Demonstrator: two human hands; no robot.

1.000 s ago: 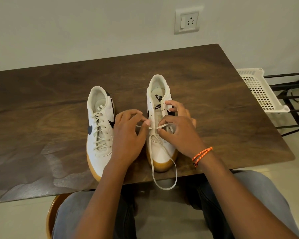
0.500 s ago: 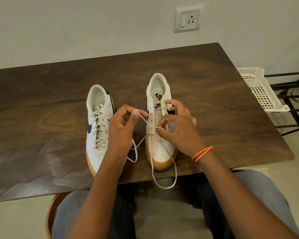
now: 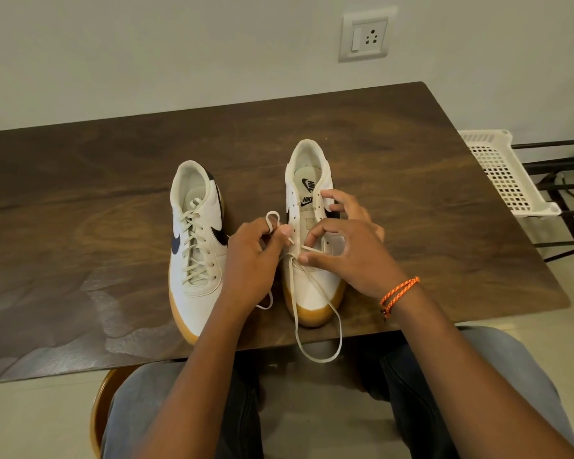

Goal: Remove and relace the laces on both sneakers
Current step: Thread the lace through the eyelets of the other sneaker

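Observation:
Two white sneakers with gum soles stand side by side on the dark wooden table [image 3: 80, 200], toes toward me. The left sneaker [image 3: 196, 246] is fully laced. On the right sneaker [image 3: 309, 200] most eyelets are bare, and its cream lace [image 3: 315, 326] runs only through the lowest ones. One long loop of lace hangs over the table's front edge. My left hand [image 3: 252, 266] pinches one lace end, which curls up above my fingers. My right hand [image 3: 348, 253] rests on the right sneaker's tongue area, thumb and forefinger pinching the lace near the eyelets.
A white perforated plastic basket [image 3: 500, 173] sits on a black metal rack [image 3: 560, 193] to the right of the table. A wall socket [image 3: 365, 36] is on the wall behind. My knees and a round wooden stool [image 3: 100, 409] are below the table's front edge.
My left hand has pulled more lace through leftward; the lace end now loops above its fingers. My right hand stays on the right sneaker's eyelets.

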